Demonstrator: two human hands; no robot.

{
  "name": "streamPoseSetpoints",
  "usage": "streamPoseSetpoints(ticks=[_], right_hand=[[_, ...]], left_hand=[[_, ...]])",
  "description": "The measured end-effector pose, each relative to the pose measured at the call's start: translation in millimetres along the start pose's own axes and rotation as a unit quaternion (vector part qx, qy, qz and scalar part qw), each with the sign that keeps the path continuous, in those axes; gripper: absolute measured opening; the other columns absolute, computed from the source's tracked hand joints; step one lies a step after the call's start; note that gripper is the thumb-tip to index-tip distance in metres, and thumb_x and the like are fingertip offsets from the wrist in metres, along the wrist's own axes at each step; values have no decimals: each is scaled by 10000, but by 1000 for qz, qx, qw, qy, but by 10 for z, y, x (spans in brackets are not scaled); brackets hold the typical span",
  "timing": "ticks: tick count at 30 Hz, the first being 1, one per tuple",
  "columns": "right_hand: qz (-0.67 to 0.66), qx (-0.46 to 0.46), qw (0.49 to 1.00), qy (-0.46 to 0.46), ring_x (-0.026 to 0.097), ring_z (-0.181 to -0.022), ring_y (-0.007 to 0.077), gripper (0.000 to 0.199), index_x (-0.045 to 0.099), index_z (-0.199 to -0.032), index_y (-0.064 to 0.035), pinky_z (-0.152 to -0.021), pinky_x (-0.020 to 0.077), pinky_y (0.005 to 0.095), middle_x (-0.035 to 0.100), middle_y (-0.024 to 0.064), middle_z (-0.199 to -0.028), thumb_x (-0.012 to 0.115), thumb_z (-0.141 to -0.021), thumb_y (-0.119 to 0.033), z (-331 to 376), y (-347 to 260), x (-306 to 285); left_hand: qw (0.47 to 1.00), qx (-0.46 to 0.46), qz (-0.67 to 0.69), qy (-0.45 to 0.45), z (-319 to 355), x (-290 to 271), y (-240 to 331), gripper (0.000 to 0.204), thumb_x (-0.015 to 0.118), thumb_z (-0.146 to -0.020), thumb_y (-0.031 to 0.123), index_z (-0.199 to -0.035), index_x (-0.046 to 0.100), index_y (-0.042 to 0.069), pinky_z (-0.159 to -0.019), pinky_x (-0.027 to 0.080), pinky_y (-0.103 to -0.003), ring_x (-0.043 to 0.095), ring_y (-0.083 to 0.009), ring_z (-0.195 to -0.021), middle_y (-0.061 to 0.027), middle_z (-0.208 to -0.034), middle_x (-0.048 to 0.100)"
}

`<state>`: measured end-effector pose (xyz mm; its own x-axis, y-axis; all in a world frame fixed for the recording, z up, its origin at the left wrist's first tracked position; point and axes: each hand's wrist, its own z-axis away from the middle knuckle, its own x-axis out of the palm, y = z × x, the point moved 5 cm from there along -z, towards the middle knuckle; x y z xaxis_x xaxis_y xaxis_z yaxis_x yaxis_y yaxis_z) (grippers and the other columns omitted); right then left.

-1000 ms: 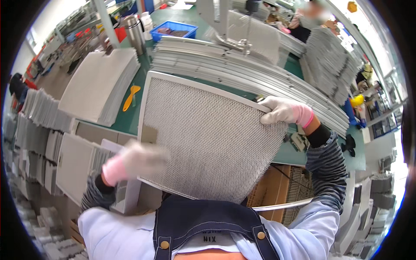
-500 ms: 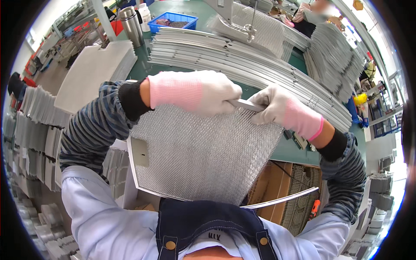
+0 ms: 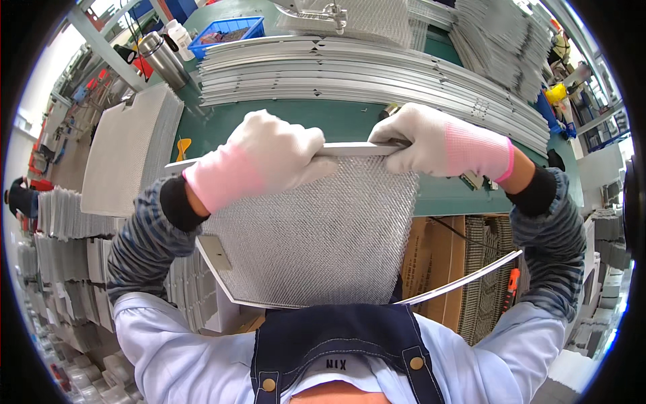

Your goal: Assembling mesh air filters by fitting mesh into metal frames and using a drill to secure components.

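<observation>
A silvery metal mesh filter panel leans toward my body, with a small plain plate at its left side. A narrow metal edge strip runs along its top edge, and its left end sticks out past my left wrist. My left hand, in a white and pink knitted glove, is closed round the strip and mesh edge. My right hand, gloved alike, pinches the strip near the panel's top right corner. From the panel's bottom, a curved length of edge strip juts out to the right, apart from the mesh.
Long metal strips lie stacked across the green table. Behind them stand a blue basket and a steel flask. Stacked panels rise at left, more mesh sheets at far right. A cardboard box is below.
Both hands still grip the top edge. My left hand has tilted upright, and the strip now lies flatter along the mesh, its left end showing. The whole view has shifted slightly.
</observation>
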<state>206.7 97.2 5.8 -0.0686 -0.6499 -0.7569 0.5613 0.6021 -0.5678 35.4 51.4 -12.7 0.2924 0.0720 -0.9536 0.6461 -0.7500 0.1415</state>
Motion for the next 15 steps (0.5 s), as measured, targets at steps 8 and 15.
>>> streamPoseSetpoints(ticks=[8,15], right_hand=[[78,-84,991,72,635,-878,336,567,459,-1325,2,-766,503,374,636,229,-958,668,-807,-96,-18,116,259],[-173,16,977,122,503,-744,105,275,567,-1115,18,-689,433,266,545,14,-799,572,-929,-185,314,948,343]], left_hand=[[997,-30,23,-62,100,72,-175,398,656,-824,447,-725,624,63,-488,492,-372,603,-252,-464,-88,-507,568],[979,11,-204,17,623,141,145,923,787,-549,543,-1313,478,126,-1056,309,-503,387,-292,-1289,-109,-1344,456]])
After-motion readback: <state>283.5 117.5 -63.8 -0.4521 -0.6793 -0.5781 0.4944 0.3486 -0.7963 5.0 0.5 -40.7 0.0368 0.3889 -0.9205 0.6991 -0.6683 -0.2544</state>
